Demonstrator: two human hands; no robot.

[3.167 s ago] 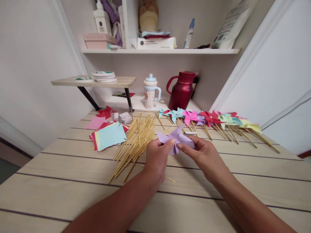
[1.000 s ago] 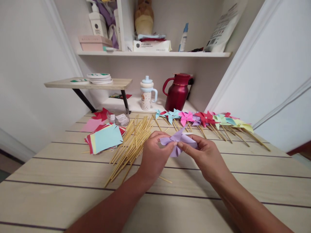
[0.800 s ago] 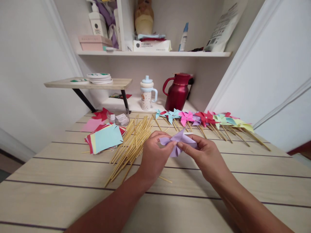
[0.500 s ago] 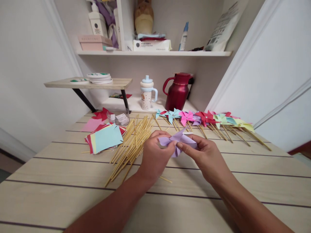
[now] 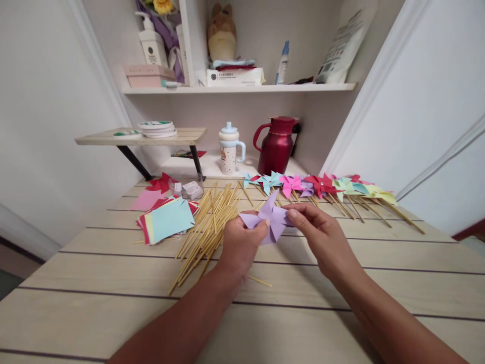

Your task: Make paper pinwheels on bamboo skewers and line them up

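Note:
A purple paper pinwheel (image 5: 273,216) is held above the table between my two hands, its four blades folded toward the middle. My left hand (image 5: 242,240) pinches it, thumb pressed near the centre and fingers behind. At the pinwheel's right blade, my right hand (image 5: 318,232) grips the paper edge between thumb and fingers. Left of my hands lies a loose pile of thin wooden sticks (image 5: 206,227). Behind them, finished pinwheels on sticks, such as a red pinwheel (image 5: 323,185) and a pink pinwheel (image 5: 291,185), lie in a row.
Coloured paper sheets (image 5: 172,220) are stacked at the left, near a clear box (image 5: 191,189) and a red folded paper (image 5: 161,183). Tape rolls (image 5: 157,129) sit on a small raised shelf (image 5: 182,135). A cup (image 5: 228,151) and a red jug (image 5: 278,146) stand at the back.
The purple pinwheel has turned to face me more and its blades lie wider. My right thumb has moved from its centre to the right blade.

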